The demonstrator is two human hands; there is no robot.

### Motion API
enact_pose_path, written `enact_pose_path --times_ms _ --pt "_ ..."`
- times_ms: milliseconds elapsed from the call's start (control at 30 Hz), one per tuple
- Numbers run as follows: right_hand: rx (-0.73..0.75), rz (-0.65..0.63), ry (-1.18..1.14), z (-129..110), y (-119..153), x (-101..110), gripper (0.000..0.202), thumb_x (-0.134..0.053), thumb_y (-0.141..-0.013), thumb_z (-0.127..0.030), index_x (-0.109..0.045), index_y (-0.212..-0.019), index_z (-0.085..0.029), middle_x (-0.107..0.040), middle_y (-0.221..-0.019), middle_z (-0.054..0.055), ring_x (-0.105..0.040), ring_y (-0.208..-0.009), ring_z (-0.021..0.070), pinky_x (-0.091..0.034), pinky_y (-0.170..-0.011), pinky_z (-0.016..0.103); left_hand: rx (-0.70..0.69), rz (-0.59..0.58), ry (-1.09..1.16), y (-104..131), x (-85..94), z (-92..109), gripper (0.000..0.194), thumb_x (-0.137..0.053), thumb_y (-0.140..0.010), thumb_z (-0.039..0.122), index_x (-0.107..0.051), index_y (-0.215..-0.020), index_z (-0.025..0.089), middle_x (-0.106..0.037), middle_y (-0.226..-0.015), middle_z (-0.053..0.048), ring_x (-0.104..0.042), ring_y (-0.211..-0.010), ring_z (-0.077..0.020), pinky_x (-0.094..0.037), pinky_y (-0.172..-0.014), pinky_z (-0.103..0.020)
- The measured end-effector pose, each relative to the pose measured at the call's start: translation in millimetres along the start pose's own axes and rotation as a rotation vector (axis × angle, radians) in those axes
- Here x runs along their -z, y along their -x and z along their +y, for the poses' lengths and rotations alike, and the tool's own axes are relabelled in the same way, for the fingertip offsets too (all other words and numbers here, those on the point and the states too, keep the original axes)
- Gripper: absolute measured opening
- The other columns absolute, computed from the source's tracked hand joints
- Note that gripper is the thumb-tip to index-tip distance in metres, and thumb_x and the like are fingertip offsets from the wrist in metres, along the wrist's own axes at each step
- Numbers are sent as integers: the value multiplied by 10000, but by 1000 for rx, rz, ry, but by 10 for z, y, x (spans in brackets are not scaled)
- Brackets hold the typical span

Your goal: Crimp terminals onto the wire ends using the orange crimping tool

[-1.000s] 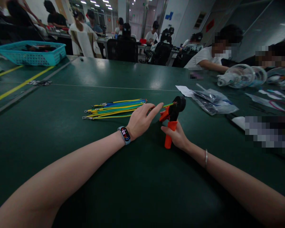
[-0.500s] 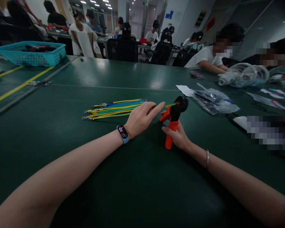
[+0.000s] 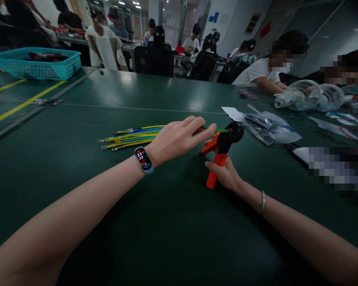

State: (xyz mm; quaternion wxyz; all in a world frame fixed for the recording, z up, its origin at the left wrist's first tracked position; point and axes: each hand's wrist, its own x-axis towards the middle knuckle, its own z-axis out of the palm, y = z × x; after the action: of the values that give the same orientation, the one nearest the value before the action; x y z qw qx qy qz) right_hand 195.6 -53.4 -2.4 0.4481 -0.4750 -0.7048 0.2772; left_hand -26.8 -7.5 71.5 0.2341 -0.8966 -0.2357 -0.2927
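My left hand (image 3: 183, 137), wearing a smartwatch at the wrist, pinches a green-and-yellow wire (image 3: 222, 130). That wire's far end runs to the round black head of a pair of pliers (image 3: 225, 141) with orange handles. Around the handles my right hand (image 3: 225, 171) is closed; the two handles stand apart. Whether the jaws touch the wire I cannot tell. Under and left of my left hand lies a bundle of yellow, green and blue wires (image 3: 131, 139) with metal ring lugs on their left ends. My left hand covers the bundle's right ends.
The green table (image 3: 155, 222) spreads around my hands. A clear plastic bag (image 3: 270, 127) and a white paper (image 3: 232, 113) lie right of the pliers. White fans (image 3: 301, 95) stand beyond. A turquoise basket (image 3: 56, 69) sits at the far left. People work across the table.
My left hand has moved slightly right and up, closer to the pliers' head with the wire. The pliers' head has shifted a little right.
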Motion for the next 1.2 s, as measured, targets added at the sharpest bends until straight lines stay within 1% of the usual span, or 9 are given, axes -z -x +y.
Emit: enact_pose_path --times_ms 233,367,433,567,700,800,933,1067,1200 --pt "21 17 100 -78 -9 14 738 -627 -742 -343 -433 -1452 -305 -546 -1255 95 -522 -1126 348 -389 -1033 654 46 -111 95 -115 160 45 352 -376 -1003 82 -543 -1289 202 -611 -1147 -70 -638 -986 -158 -509 -659 -215" --pt "63 18 154 -119 -15 30 599 -624 -733 -332 -528 -1322 -285 -564 -1220 97 -519 -1155 362 -395 -1027 654 31 -114 107 -164 217 68 327 -381 -1009 91 -563 -1256 204 -611 -1149 -60 -635 -991 -159 -507 -666 -224" --pt "71 37 166 -120 -18 22 494 -624 -736 -333 -558 -1222 -271 -571 -1178 97 -544 -1103 344 -415 -1006 639 27 -116 92 -176 244 65 320 -376 -1014 97 -568 -1247 203 -610 -1161 -62 -630 -1003 -163 -509 -677 -231" --pt "87 111 169 -87 -25 -12 367 -629 -739 -332 -544 -1087 -253 -588 -1077 82 -587 -967 289 -473 -914 586 18 -128 77 -170 305 53 326 -397 -1008 100 -545 -1281 198 -607 -1187 -67 -622 -1025 -164 -512 -698 -234" --pt "96 149 107 -48 -39 -26 366 -651 -748 -294 -499 -1078 -245 -610 -986 50 -612 -835 231 -519 -792 498 20 -159 52 -160 364 31 333 -418 -1002 100 -530 -1303 190 -605 -1211 -76 -624 -1030 -161 -510 -707 -233" --pt "94 155 56 -26 -42 -15 370 -664 -752 -285 -483 -1073 -249 -597 -956 34 -616 -824 219 -529 -765 470 13 -178 28 -172 398 9 331 -421 -1001 97 -534 -1298 192 -606 -1214 -73 -628 -1033 -161 -505 -703 -233" --pt "89 158 81 -7 -45 6 359 -661 -762 -292 -507 -1083 -247 -613 -983 47 -613 -828 226 -525 -797 492 2 -202 6 -196 417 16 351 -395 -1000 78 -526 -1309 182 -608 -1213 -81 -630 -1038 -169 -499 -686 -235" --pt "86 116 86 33 -64 17 432 -641 -784 -314 -552 -1202 -253 -621 -1186 93 -617 -1021 285 -461 -983 580 -19 -237 14 -189 391 53 359 -391 -994 68 -515 -1320 150 -606 -1200 -99 -644 -1015 -173 -496 -670 -231" --pt "68 104 50 109 -61 31 469 -640 -797 -330 -571 -1259 -276 -606 -1280 90 -576 -1180 326 -389 -1091 622 23 -263 51 -152 325 42 405 -403 -979 51 -480 -1363 156 -596 -1225 -103 -664 -990 -173 -502 -675 -235"
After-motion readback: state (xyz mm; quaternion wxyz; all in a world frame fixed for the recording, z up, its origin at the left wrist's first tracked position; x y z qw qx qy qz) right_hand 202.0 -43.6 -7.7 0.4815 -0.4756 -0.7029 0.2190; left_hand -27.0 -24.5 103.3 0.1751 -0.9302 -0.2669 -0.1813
